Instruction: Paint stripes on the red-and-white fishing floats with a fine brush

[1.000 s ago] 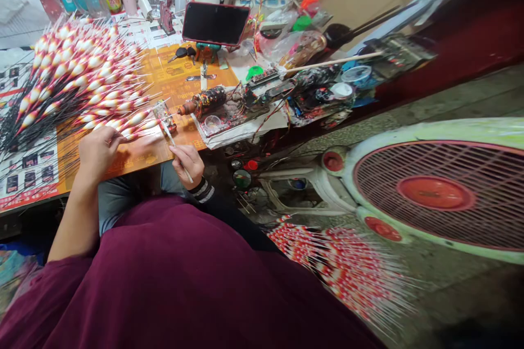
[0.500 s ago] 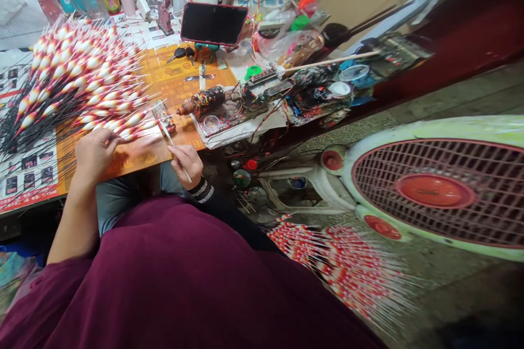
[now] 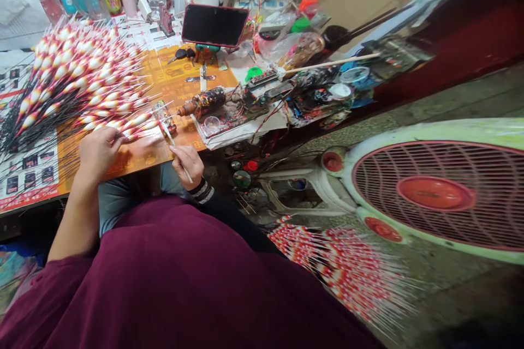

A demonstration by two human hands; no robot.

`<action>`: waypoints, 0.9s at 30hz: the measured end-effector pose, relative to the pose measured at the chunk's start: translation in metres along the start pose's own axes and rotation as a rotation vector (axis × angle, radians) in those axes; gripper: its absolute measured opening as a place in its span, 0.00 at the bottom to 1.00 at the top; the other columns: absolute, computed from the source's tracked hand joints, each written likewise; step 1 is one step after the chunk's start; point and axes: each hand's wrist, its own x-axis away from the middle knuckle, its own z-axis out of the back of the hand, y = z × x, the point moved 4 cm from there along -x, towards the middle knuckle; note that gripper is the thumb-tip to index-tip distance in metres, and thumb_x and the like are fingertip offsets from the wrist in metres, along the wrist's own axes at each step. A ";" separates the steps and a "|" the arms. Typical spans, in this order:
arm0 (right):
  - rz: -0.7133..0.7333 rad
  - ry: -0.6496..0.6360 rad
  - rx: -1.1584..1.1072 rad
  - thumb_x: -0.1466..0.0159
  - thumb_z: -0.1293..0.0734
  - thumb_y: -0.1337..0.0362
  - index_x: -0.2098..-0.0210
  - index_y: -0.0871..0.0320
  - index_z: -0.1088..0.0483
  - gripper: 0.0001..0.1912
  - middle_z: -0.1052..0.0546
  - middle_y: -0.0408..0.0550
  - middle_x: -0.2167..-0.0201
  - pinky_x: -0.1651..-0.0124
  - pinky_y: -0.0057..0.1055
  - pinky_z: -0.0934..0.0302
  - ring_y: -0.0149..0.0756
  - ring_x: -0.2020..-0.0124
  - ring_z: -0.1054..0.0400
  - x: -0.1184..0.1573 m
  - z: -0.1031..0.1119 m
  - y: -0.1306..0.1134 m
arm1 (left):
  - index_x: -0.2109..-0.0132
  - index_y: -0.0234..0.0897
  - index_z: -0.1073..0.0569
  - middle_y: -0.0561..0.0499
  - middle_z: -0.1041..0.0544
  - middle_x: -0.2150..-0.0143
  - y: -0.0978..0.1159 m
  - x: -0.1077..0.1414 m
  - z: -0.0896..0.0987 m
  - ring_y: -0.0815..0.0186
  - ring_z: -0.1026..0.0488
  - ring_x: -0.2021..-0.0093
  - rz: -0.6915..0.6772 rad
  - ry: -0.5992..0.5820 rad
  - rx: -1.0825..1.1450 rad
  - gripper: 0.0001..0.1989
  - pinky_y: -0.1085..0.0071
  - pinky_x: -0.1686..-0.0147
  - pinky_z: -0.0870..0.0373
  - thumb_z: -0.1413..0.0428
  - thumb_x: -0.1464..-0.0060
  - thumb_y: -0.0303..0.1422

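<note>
Now, close work at the near edge of the orange printed mat (image 3: 176, 73): the left hand (image 3: 98, 154) over that edge, fingers curled by the end of one striped fishing float (image 3: 139, 119), whether gripping or only steadying it impossible to tell from this angle. Just beside it, the right hand (image 3: 187, 166), closed in a pencil pinch on a thin white stick (image 3: 174, 140), with the stick's upper end near a small paint-flecked block (image 3: 164, 117) lying on the mat. Across the mat's left half, a dense fan of red-and-white floats (image 3: 82, 71) on black stems, tips toward the block. Along the mat's right end, a paint-spattered motor rig (image 3: 204, 102). Beyond the mat, a black phone (image 3: 215, 24) on a teal stand. Below the mat, on the floor, a second bundle of red-and-white floats (image 3: 335, 267), next to a pale green fan (image 3: 434, 193).
</note>
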 end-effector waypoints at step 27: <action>0.052 0.066 -0.154 0.26 0.37 0.68 0.45 0.53 0.23 0.15 0.14 0.50 0.59 0.54 0.39 0.20 0.38 0.58 0.17 -0.008 0.016 -0.011 | 0.58 0.39 0.21 0.45 0.26 0.57 -0.059 0.029 0.015 0.57 0.27 0.56 0.071 -0.006 -0.086 0.08 0.64 0.58 0.32 0.42 0.33 0.36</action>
